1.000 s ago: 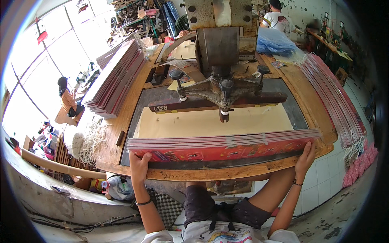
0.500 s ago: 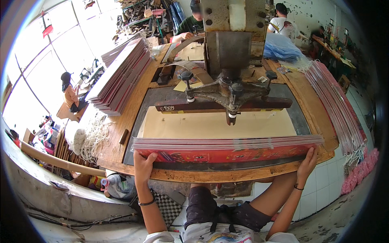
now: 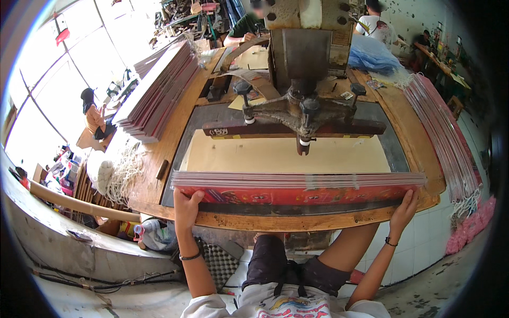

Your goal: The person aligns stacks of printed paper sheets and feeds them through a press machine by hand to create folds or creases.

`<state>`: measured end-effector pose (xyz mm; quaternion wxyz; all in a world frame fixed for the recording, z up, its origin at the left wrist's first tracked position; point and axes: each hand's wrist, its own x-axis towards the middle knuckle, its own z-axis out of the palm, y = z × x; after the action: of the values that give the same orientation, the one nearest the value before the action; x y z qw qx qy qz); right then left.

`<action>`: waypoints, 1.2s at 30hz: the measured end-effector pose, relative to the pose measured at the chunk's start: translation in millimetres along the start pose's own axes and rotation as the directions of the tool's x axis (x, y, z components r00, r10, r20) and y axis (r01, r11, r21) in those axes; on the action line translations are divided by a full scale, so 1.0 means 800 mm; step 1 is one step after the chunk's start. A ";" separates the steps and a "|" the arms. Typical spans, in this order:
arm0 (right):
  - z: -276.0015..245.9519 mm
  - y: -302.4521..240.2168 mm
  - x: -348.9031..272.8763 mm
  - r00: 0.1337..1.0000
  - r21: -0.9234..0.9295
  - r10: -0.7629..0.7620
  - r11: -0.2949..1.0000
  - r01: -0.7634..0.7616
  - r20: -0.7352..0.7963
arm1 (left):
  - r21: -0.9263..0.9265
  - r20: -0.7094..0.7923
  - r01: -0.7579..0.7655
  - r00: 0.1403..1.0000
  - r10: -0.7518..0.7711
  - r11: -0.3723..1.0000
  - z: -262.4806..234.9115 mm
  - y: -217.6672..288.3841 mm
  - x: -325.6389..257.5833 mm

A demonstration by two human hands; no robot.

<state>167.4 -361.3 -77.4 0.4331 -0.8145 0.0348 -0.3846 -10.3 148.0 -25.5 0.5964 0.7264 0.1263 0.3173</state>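
A long stack of flat red printed sheets point(image 3: 275, 196) stands on its edge at the near side of the work table, its layered white edges facing up. My left hand point(image 3: 186, 210) grips the left end, thumb on the red front face and fingers hidden behind. At the right end my right hand point(image 3: 404, 213) is closed on the same stack, its fingertips against the lower corner. Just beyond lies a cream sheet point(image 3: 286, 153) on a dark plate point(image 3: 395, 153). Over it hangs a press head with a long metal bar point(image 3: 228, 129).
A tall pile of similar flat pieces point(image 3: 159, 87) stands at the left, near loose white cords point(image 3: 127, 172). Another red pile point(image 3: 442, 132) leans at the right beside blue plastic point(image 3: 374, 55). A small wooden block point(image 3: 162, 169) lies on the table. People sit or stand farther back.
The view has shifted a little, so the table and press sit higher in the picture. Both hands keep their hold on the stack's ends.
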 end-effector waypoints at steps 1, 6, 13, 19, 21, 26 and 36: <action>0.000 -0.001 -0.001 1.000 0.014 0.006 1.000 -0.006 0.009 | 0.000 -0.020 -0.025 1.000 0.025 1.000 0.004 0.002 -0.001; -0.003 0.004 -0.002 0.998 0.054 0.051 0.997 -0.053 0.031 | 0.027 -0.066 0.043 0.997 -0.041 0.999 0.002 0.004 -0.004; -0.006 0.005 -0.003 0.994 0.088 0.091 0.991 -0.097 0.065 | -0.037 -0.062 -0.008 0.998 0.005 0.999 0.009 0.007 -0.003; -0.001 0.004 -0.005 0.996 0.087 0.091 0.992 -0.090 -0.003 | -0.042 -0.059 0.008 0.998 -0.011 0.999 0.006 0.001 -0.005; -0.004 0.003 -0.007 0.996 0.082 0.083 0.993 -0.080 -0.032 | -0.058 -0.082 -0.005 0.997 0.000 0.998 0.007 0.004 -0.005; -0.007 0.007 -0.008 0.990 0.113 0.124 0.985 -0.131 0.063 | -0.030 -0.039 -0.038 0.999 0.037 0.999 0.006 0.000 0.002; -0.008 0.006 -0.005 0.985 0.104 0.158 0.981 -0.166 0.075 | -0.012 0.005 -0.026 1.000 0.027 1.000 0.007 0.005 -0.011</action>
<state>162.0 -366.8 -81.1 0.5079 -0.7962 0.0655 -0.3221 -14.1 137.7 -25.2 0.5969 0.7253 0.1130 0.3239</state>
